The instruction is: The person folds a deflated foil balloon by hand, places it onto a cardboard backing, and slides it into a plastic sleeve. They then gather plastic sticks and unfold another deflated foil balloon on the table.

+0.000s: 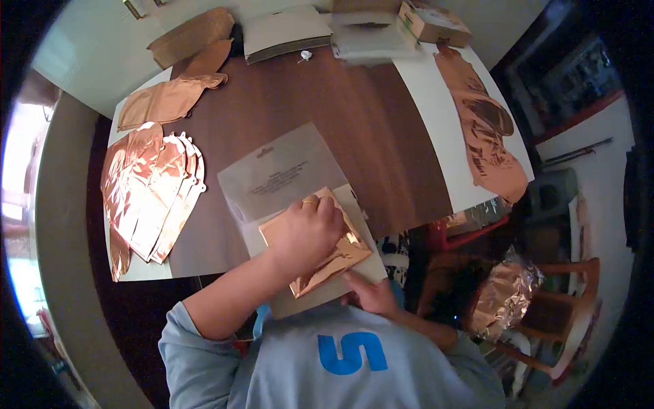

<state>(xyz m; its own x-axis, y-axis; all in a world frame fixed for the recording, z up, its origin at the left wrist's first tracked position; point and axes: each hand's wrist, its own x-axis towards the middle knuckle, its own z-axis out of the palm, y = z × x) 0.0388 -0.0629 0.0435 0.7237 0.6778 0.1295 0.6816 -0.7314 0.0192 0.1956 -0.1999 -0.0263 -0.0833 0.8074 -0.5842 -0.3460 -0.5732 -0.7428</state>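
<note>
A folded rose-gold foil balloon (351, 255) lies on a pale card (283, 303) close to my body. My left hand (310, 228) is on top of the foil, its fingers curled together against it; what the fingertips pinch is hidden under the hand. At the card's near right edge, my right hand (371, 296) grips with the thumb on top and the other fingers underneath. Beyond the foil extends a clear plastic sleeve (279, 167) with a hang hole and printed text. It rests partly on the table, tilted.
Shiny foil balloons (146, 184) lie stacked at the left of the brown table (320, 102). More flat foil (480, 129) lies on the white strip at right. Card stacks (286, 34) and a cardboard box (436, 26) line the back. A wooden chair (562, 320) holds crumpled foil at right.
</note>
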